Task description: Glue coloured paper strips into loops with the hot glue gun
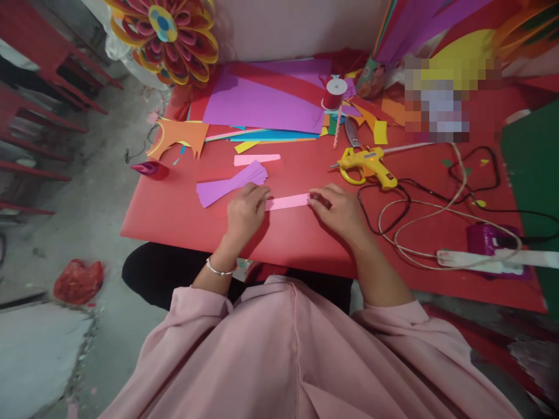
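A pink paper strip (288, 202) stretches level between my two hands, just above the red table. My left hand (248, 209) pinches its left end, and my right hand (336, 210) has its right end between thumb and fingers. Beside my left hand lies a fanned stack of purple paper strips (231, 185). Another pink strip (257, 159) rests a little farther back. To the right, beyond my right hand, a yellow glue gun (371, 167) lies on its side, its nozzle pointing left.
Purple paper sheets (266, 96) and a spool of red ribbon (336, 93) are at the back. Scissors (351, 132) lie near the glue gun. Looped cords (437, 209) and a power strip (480, 260) cover the right side. A paper flower (163, 26) stands back left.
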Available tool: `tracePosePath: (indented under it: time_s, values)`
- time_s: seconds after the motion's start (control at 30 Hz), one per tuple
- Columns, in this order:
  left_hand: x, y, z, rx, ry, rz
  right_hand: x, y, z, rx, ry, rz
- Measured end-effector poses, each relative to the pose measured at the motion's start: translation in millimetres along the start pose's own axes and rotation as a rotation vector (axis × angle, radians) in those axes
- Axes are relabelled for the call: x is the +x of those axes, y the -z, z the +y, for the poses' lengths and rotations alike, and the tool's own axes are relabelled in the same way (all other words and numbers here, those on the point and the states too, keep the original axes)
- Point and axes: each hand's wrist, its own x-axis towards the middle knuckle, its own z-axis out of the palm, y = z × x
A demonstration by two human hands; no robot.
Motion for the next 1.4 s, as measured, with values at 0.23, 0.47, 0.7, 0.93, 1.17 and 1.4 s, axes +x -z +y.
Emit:
tracePosePath:
  time_s: [0.23, 0.47, 0.7, 0.93, 1.17, 1.4]
  values:
    - [-14.8, 27.6, -24.9, -0.572, 0.506, 0.099, -1.4, -9.4, 0.2, -0.156, 0.054, -0.031]
    - [-8.9, 33.6, -17.5, -1.024, 0.701, 0.034, 0.6, -14.3, 1.5, -0.244, 0.06, -0.051]
    - [-3.4, 40.1, -5.0, -1.098, 0.74, 0.014, 2.5, -9.9, -0.4, -0.197, 0.016, -0.082]
    - [-5.8, 39.3, -7.4, -1.056, 0.716, 0.022, -11.2, -3.2, -1.8, -0.084, 0.01, 0.039]
    - [18.9, 10.0, 4.1, -0.358, 0.051, -0.1, -1.3, 38.2, 20.8, -0.49, -0.161, 0.337]
    - [51.6, -11.9, 14.9, -0.061, -0.077, -0.407, 27.5, 57.4, 50.6, -0.629, -0.438, 0.266]
